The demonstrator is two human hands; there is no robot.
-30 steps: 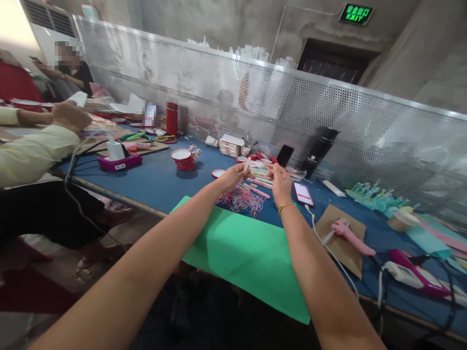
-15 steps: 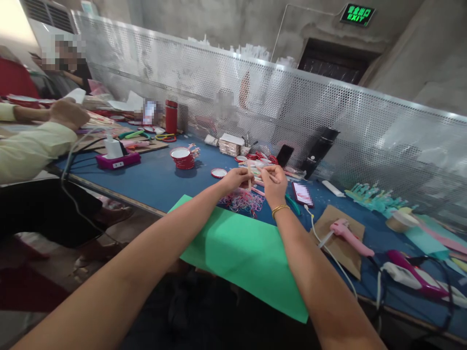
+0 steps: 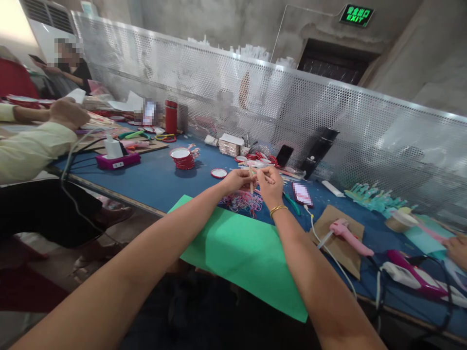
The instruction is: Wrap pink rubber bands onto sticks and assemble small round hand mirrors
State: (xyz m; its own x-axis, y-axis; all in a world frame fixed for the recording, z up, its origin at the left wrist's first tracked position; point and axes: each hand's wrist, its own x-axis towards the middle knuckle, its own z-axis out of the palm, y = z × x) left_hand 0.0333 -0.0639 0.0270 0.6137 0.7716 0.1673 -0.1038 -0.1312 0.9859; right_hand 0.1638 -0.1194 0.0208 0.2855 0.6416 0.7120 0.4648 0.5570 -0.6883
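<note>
My left hand (image 3: pixel 237 181) is closed on a flat pale wooden stick (image 3: pixel 251 183), held upright. Beside it, my right hand (image 3: pixel 271 187) is pinched close to the stick around a thin pale rod (image 3: pixel 269 179), whose kind I cannot make out. Below both hands lies a tangle of pink, white and blue cords (image 3: pixel 239 201). A green sheet (image 3: pixel 244 257) hangs over the table's front edge beneath my forearms.
A pink glue gun (image 3: pixel 350 236) rests on cardboard at right, near a purple power strip (image 3: pixel 419 277). Left stand stacked red-rimmed lids (image 3: pixel 182 158) and another purple socket block (image 3: pixel 118 159). A phone (image 3: pixel 302 193) and green pliers (image 3: pixel 292 204) lie right. A co-worker's hand (image 3: pixel 69 114) holds paper.
My right hand has moved slightly left and down, closer to the stick in my left hand. Another person's hand has come into view at the right edge.
</note>
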